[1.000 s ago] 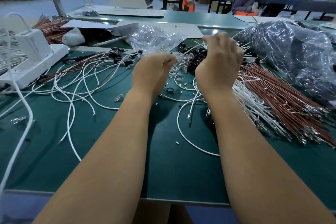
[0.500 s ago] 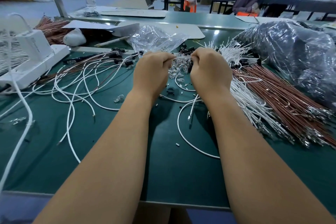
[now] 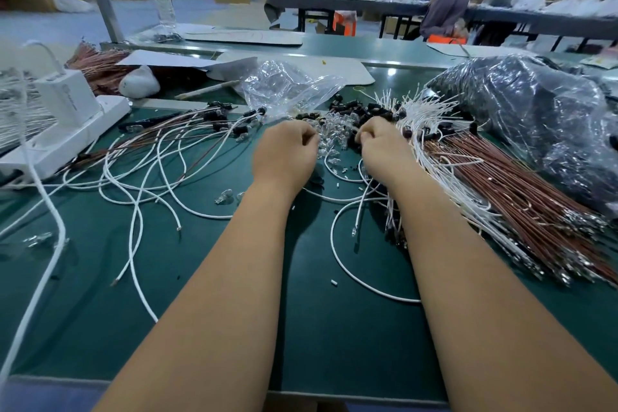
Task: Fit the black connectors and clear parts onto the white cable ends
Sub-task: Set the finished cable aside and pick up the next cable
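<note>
While both hands, left (image 3: 284, 150) and right (image 3: 384, 147), curl over clear parts (image 3: 331, 137), grip contents unclear; clear bag (image 3: 287, 87) lies crumpled on worktop (image 3: 200, 278).

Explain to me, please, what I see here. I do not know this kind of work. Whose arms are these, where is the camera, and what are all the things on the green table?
There is no machine here. A person works with bare hands, and one camera worn on the head looks forward and down. The left hand and right hand are curled over a small heap of clear parts and black connectors; what each pinches is too small to tell. On the green table loose white cables lie to the left, and a bundle of brown and white wires lies to the right. A clear plastic bag sits behind the heap, a white power strip at far left, and a large dark bag at far right.
</note>
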`<state>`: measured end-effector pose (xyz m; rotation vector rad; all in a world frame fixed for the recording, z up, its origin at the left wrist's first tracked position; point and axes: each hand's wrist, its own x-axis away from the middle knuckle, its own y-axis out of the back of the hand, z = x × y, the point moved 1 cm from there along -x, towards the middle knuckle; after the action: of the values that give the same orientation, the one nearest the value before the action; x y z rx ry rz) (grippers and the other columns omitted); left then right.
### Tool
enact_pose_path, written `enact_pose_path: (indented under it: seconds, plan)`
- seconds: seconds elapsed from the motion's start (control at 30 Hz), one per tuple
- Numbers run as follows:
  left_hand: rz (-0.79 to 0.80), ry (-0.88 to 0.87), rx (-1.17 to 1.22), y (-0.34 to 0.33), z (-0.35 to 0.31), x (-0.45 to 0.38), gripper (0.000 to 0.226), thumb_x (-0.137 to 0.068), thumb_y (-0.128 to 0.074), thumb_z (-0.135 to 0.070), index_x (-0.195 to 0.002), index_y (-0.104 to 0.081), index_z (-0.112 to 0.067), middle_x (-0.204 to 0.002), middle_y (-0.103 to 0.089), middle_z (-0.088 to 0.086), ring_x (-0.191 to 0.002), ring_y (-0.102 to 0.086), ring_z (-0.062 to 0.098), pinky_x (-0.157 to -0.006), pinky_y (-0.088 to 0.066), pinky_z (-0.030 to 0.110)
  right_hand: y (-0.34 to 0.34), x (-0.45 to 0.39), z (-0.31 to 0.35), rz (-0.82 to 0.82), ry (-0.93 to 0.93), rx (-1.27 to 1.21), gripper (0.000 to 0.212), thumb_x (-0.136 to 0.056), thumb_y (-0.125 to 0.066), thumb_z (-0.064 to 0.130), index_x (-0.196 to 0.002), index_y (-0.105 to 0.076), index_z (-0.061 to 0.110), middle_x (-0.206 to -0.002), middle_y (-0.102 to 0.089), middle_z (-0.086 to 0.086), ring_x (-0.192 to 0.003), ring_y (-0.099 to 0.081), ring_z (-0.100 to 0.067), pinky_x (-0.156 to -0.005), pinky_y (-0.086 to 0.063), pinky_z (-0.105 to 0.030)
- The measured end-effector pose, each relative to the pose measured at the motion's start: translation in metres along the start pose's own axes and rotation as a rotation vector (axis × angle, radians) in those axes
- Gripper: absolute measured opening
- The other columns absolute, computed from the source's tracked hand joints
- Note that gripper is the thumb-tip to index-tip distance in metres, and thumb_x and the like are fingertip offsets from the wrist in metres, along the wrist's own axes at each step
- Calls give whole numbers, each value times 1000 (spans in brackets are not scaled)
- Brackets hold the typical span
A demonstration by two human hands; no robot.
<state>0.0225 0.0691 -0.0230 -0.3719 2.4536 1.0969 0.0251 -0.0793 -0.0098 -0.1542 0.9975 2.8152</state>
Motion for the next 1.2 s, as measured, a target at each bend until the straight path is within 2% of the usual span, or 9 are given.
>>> enact_pose_path:
  seconds: [0.17, 0.33, 0.47, 0.63, 0.7, 0.8, 0.9, 1.0, 1.2]
  plan:
    - [112, 29, -1, -4, -1, 1, 22, -88, -57, -20, -103, -73, -21, -100, -73, 1, -98, -64, 21, -85, -52, 35, -4, -6, 3, 28, 105, 368, 22, -98, -43, 9, -105, -64, 7, -118, -56, -12, -109, -50, -28, -88, -41, -33]
    - [144, -5, 0, -6, 0, 1, 25, -88, -58, -20, -109, -71, -18, -105, -72, 1, -103, -63, 20, -89, -51, 35, -6, -8, -2, -79, 94, 566, 23, -91, -48, 4, -103, -67, 8, -109, -59, -10, -102, -52, -29, -81, -46, -35]
    - [108, 74, 9, -6, 3, -3, 29, -89, -53, -10, -113, -67, -16, -103, -71, 3, -100, -63, 22, -89, -51, 38, -3, -8, -3, -119, 56, 408, 24, -88, -48, -2, -94, -69, 10, -95, -65, -7, -83, -53, -24, -66, -36, -29]
    - [-254, 380, 401, 9, 11, -5, 41, -83, -40, 8, -118, -44, -14, -89, -63, 0, -79, -58, 15, -72, -57, 49, -1, -6, -4, -145, 81, 262, 21, -95, -49, 7, -99, -69, 13, -91, -60, -3, -80, -51, -19, -65, -34, -26]
    - [-306, 429, 441, 12, 12, -6, 41, -81, -38, 8, -113, -45, -16, -90, -65, 1, -73, -55, 11, -68, -58, 40, 1, -6, -5, -158, 90, 204, 21, -94, -49, 7, -96, -69, 12, -87, -60, -2, -75, -51, -17, -60, -33, -26]
    - [-186, 283, 349, 8, 5, -6, 32, -80, -41, 7, -95, -57, -16, -90, -68, 4, -67, -54, 8, -49, -42, 12, 3, -3, -4, -166, 113, 120, 19, -94, -51, 7, -93, -70, 11, -81, -63, -3, -69, -54, -17, -61, -40, -26]
    - [10, 73, 264, -3, -6, -1, 27, -81, -47, 2, -88, -64, -17, -87, -69, 2, -75, -60, 12, -68, -49, 23, 5, 1, -1, -196, 151, -14, 18, -94, -53, 9, -92, -70, 12, -84, -66, -2, -76, -61, -20, -71, -52, -34]
    - [114, 12, 292, -10, -12, -1, 24, -86, -55, -2, -106, -64, -13, -96, -68, 3, -92, -64, 18, -88, -51, 33, 8, 4, 3, -243, 169, -171, 19, -93, -55, 9, -84, -69, 18, -84, -68, -1, -79, -65, -21, -74, -55, -35]
    - [199, 172, 793, -4, -16, 0, 24, -96, -52, -3, -117, -62, -8, -101, -70, 6, -90, -67, 15, -85, -53, 29, 0, 9, 12, -107, 153, -600, 23, -93, -52, 0, -80, -66, 13, -78, -69, -2, -63, -64, -9, -60, -50, -17]
